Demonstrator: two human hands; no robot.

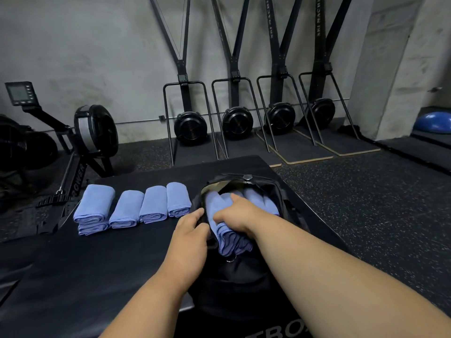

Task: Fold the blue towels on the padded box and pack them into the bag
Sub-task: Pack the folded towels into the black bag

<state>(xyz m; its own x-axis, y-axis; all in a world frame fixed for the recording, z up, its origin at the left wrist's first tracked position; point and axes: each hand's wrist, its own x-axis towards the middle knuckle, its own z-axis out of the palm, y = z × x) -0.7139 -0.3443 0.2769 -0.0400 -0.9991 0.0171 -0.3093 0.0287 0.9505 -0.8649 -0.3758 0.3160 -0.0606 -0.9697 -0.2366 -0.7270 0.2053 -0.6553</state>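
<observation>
A black bag (pixel 246 272) lies open on the black padded box (pixel 102 259), its mouth facing me. Several folded blue towels (pixel 229 237) sit inside the opening. My right hand (pixel 238 213) presses down on those towels, fingers spread over them. My left hand (pixel 192 230) grips the bag's left rim, thumb along the edge. To the left of the bag, several folded blue towels (pixel 131 208) lie in a row on the box, the leftmost stacked on another.
A rowing machine (pixel 80 147) stands beyond the box's left corner. Several ski machines (pixel 234 123) line the concrete wall behind. Speckled rubber floor (pixel 366 203) stretches to the right, with a blue balance dome (pixel 433 121) at the far right.
</observation>
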